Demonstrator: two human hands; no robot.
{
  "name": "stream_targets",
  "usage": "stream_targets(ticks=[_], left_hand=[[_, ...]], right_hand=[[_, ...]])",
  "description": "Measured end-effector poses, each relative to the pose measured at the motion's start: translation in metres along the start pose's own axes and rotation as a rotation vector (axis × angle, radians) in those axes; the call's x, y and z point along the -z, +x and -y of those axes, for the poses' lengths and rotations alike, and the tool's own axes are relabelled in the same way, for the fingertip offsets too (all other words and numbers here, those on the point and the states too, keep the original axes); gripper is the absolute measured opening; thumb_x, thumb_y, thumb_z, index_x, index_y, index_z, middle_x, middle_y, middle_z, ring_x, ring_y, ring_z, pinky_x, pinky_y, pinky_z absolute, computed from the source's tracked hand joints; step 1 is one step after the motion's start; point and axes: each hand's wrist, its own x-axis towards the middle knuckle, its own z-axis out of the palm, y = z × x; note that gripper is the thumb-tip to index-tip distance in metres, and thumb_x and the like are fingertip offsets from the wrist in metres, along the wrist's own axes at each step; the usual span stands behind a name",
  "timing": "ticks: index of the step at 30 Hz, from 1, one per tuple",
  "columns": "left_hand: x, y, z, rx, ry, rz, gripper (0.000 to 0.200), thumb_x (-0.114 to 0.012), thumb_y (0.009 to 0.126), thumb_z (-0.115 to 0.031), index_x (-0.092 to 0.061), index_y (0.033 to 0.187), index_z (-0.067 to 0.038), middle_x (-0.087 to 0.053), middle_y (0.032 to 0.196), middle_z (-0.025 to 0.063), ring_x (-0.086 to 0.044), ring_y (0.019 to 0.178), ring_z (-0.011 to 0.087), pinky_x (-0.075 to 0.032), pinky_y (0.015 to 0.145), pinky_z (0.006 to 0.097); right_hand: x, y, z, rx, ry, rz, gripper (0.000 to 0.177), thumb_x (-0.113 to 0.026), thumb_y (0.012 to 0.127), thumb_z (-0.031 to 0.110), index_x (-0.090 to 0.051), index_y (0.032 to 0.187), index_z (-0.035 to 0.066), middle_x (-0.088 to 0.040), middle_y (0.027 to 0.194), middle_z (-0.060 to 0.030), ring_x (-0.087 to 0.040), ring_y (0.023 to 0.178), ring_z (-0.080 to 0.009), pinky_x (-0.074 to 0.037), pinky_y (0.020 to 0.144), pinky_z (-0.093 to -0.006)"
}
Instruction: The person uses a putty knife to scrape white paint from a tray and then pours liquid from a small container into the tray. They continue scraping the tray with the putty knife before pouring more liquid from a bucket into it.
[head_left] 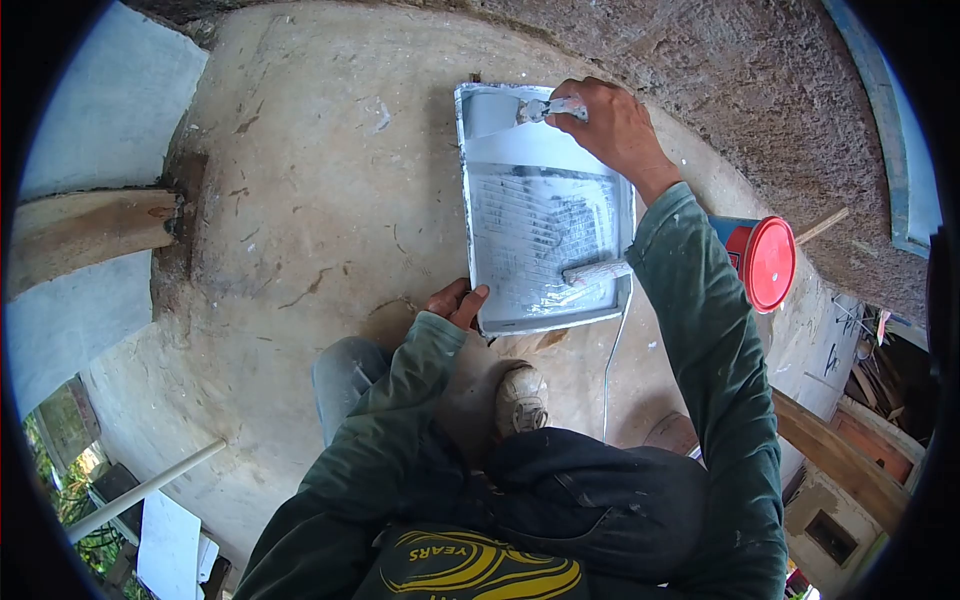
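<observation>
A rectangular paint tray (467,215) lies on the floor in front of me, its ribbed slope streaked with white paint. White paint fills the far end. My right hand (618,132) is closed round the paint-smeared handle of a putty knife (490,116), whose wide blade lies over the far left part of the tray. At the near left corner my left hand (456,302) grips the tray's edge, thumb on top and fingers curled. A small paint roller (597,273) rests on the slope at the near right, its wire handle running out over the rim towards me.
A blue bucket with a red lid (771,264) stands right of the tray, a stick beside it. My shoe (522,400) is just below the tray. A rough wall (740,90) borders the far side, and a wooden post (95,240) is at the left.
</observation>
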Motion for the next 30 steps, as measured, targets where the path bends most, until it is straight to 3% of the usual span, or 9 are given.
stream_targets(ticks=[2,6,8,15,22,30], left_hand=[[-0.003,0.001,-0.005,0.007,-0.071,-0.032,0.053,-0.061,0.091,-0.042,-0.058,0.116,0.004,-0.064,0.092,0.0087,-0.06,0.079,0.0152,-0.05,0.072,0.0292],[-0.003,0.013,0.009,-0.053,-0.102,-0.023,0.059,-0.064,0.091,-0.038,-0.049,0.128,0.005,-0.066,0.104,0.0134,-0.062,0.09,0.0179,-0.051,0.079,0.0306],[-0.004,0.014,0.01,-0.081,-0.151,0.011,0.055,-0.063,0.092,-0.036,-0.052,0.127,0.005,-0.062,0.115,0.0141,-0.056,0.105,0.0178,-0.043,0.093,0.031],[-0.004,0.013,0.003,-0.061,-0.192,0.034,0.053,-0.063,0.093,-0.035,-0.052,0.127,0.004,-0.062,0.115,0.0128,-0.056,0.105,0.0179,-0.043,0.094,0.0311],[-0.004,0.012,0.0,-0.064,-0.216,0.062,0.051,-0.064,0.092,-0.034,-0.053,0.125,0.003,-0.062,0.114,0.0124,-0.055,0.105,0.017,-0.043,0.094,0.0313],[-0.005,0.01,-0.003,-0.09,-0.255,0.061,0.047,-0.064,0.093,-0.032,-0.056,0.123,0.003,-0.063,0.114,0.0112,-0.055,0.104,0.0162,-0.043,0.093,0.0307]], right_hand=[[0.009,-0.005,-0.004,-0.004,-0.008,-0.001,0.029,-0.074,0.079,0.029,-0.07,0.103,0.013,-0.069,0.099,-0.0115,-0.066,0.094,-0.0299,-0.052,0.084,-0.0404],[0.027,-0.021,-0.027,0.015,-0.153,-0.026,0.027,-0.075,0.077,0.024,-0.07,0.101,0.013,-0.068,0.096,-0.0092,-0.065,0.093,-0.0281,-0.052,0.081,-0.04],[0.036,-0.027,-0.043,0.017,-0.277,-0.019,0.026,-0.076,0.075,0.021,-0.07,0.099,0.012,-0.066,0.093,-0.0074,-0.063,0.093,-0.0267,-0.052,0.079,-0.0395],[0.044,-0.037,-0.072,-0.104,-0.496,0.074,0.023,-0.075,0.073,0.015,-0.07,0.095,0.012,-0.065,0.097,-0.0069,-0.062,0.093,-0.0276,-0.053,0.077,-0.039],[0.033,-0.032,-0.084,-0.132,-0.533,0.1,0.022,-0.076,0.072,0.016,-0.071,0.093,0.012,-0.066,0.094,-0.0079,-0.063,0.093,-0.0287,-0.052,0.077,-0.0395],[0.025,-0.034,-0.116,-0.251,-0.095,0.195,0.026,-0.075,0.074,0.022,-0.071,0.099,0.012,-0.069,0.096,-0.0129,-0.066,0.087,-0.0312,-0.05,0.08,-0.0396]])
